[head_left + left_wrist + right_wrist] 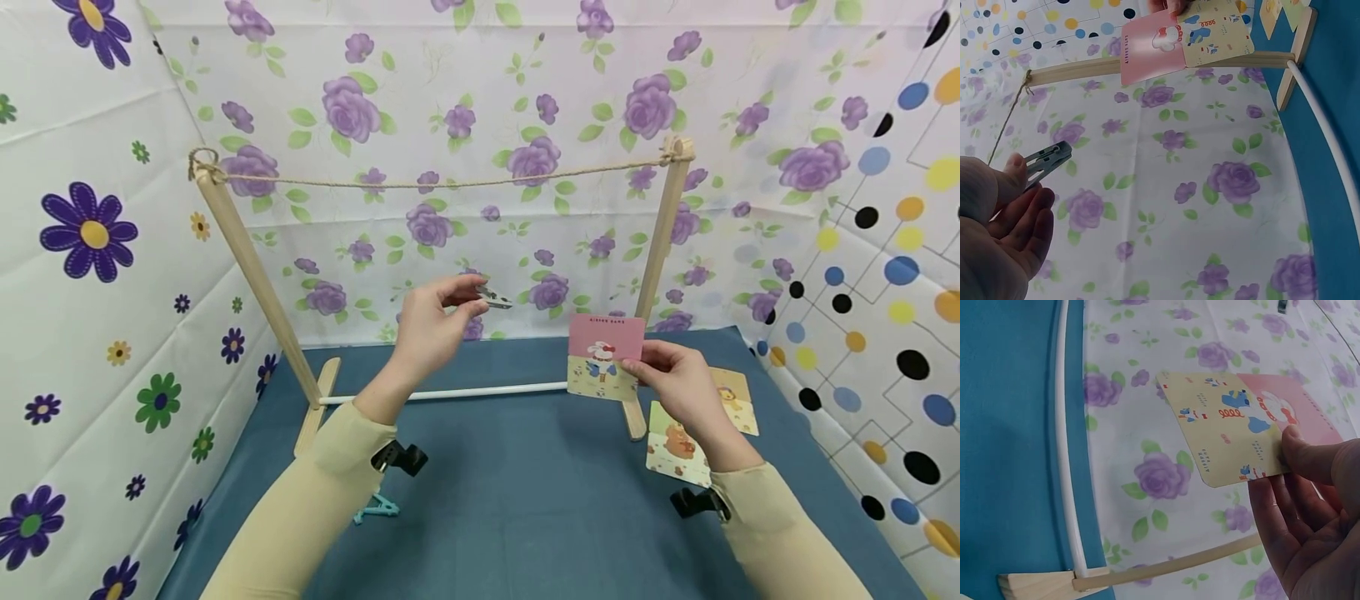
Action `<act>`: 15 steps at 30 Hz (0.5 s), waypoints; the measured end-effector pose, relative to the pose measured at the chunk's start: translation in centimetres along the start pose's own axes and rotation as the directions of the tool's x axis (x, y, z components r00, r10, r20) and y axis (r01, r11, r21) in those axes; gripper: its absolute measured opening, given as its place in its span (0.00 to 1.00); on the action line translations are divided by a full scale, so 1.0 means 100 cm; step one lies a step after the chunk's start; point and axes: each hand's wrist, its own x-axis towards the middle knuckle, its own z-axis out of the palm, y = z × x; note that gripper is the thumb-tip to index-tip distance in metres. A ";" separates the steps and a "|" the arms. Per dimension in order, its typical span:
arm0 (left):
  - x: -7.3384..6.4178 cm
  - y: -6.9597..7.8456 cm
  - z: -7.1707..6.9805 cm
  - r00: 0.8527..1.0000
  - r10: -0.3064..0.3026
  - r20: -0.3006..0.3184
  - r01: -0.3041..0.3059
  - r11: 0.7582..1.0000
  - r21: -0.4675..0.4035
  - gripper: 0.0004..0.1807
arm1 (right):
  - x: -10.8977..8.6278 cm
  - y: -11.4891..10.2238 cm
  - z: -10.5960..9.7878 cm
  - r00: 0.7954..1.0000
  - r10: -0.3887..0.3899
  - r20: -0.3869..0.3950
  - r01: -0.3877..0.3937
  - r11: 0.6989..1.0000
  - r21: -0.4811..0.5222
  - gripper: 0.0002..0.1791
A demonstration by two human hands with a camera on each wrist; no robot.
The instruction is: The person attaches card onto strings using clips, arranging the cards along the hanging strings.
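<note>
Between thumb and fingers, my left hand (435, 327) pinches a metal clothespin (495, 297), seen larger as a silvery clip (1049, 161) in the left wrist view. My right hand (678, 387) holds a pink-and-yellow card (604, 357) by its edge, printed with a white bunny. In the right wrist view the thumb lies on the front of this card (1222, 425). Both hands are raised below a twine line (450, 183) strung between two wooden posts, touching neither. The clothespin and the card are well apart.
Two more cards, one with a bear (675, 446) and one yellow (735, 400), lie on the blue cloth beside the right forearm. A teal clothespin (377, 507) lies near the left sleeve. A white rod (487, 391) joins the wooden posts (255, 283) at their feet.
</note>
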 end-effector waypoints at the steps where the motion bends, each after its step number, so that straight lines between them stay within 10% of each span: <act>1: 0.003 0.002 0.000 1.000 0.011 -0.001 -0.011 1.000 0.001 0.15 | 0.002 -0.002 0.000 1.000 0.004 -0.002 -0.004 1.000 0.002 0.21; 15: 0.037 0.027 0.001 0.995 0.104 0.000 -0.104 0.994 0.038 0.14 | 0.027 -0.021 -0.002 0.998 0.018 -0.052 -0.015 0.998 0.062 0.23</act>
